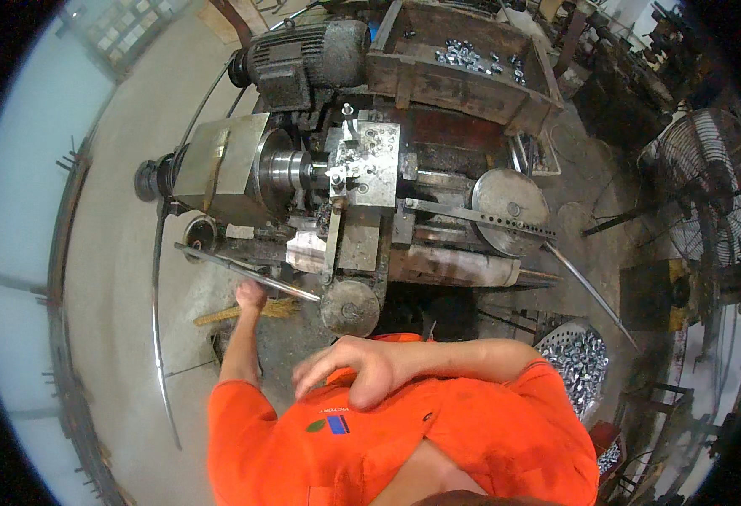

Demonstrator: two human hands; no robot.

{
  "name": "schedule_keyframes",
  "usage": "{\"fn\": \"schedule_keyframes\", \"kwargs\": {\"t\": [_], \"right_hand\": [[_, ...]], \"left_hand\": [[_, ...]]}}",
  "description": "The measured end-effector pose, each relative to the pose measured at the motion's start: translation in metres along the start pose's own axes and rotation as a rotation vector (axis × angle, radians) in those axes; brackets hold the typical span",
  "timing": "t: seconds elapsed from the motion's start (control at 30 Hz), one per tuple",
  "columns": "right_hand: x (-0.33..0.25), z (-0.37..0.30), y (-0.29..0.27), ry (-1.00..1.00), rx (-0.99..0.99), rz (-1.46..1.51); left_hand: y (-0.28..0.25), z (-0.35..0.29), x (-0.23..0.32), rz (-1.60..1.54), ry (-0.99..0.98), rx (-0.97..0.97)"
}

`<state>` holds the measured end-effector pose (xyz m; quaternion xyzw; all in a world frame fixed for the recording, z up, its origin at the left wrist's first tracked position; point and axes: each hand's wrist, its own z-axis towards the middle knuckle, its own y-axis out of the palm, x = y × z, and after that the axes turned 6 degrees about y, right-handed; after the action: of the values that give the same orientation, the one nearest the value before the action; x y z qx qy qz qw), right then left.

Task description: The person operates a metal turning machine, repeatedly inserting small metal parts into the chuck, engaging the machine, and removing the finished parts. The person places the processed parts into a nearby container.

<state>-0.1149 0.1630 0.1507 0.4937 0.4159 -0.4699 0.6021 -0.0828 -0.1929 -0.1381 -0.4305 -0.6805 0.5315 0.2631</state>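
Left hand [251, 294]: arm stretched forward and down from the orange shirt [404, 438], forearm nearly straight, fist closed around the near end of a long thin metal lever [244, 270] that runs up and to the left along the front of the machine. Right hand [355, 371]: arm bent across the chest, elbow out to the right, hand hanging loose just above the shirt front, fingers [316, 371] half curled and pointing left, holding nothing. Lever sits at the lower left edge of the lathe [362, 169], just above a straw broom [257, 310] lying on the concrete floor [118, 278]. Just right of the left hand, a round metal handwheel [350, 308] at the front of the machine. Above it, the tool block [366, 164] facing the shiny chuck [284, 169]. Grey motor [303, 51] mounted on top left. Behind the machine, a wooden tray [459, 84] with loose bright nuts [472, 57] inside. Round metal disc [510, 201] on the right side of the bed. At lower right, beside the right elbow, a basket [577, 363] full of shiny nuts. Standing fan [708, 194] far right.
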Motion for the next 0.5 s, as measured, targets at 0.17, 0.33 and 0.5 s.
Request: {"fn": "schedule_keyframes", "kwargs": {"t": [0.17, 0.33, 0.5], "right_hand": [[-0.003, -0.023, -0.017, -0.007, 0.180, 0.085], [0.001, -0.067, -0.038, 0.080, 0.444, -0.006], [-0.013, -0.099, -0.043, 0.274, 0.683, -0.183]], "left_hand": [[0.095, 0.018, -0.015, -0.130, 0.093, 0.266], [0.042, 0.016, -0.015, -0.104, 0.096, -0.033], [0.013, 0.011, -0.042, -0.059, 0.327, -0.053]]}}
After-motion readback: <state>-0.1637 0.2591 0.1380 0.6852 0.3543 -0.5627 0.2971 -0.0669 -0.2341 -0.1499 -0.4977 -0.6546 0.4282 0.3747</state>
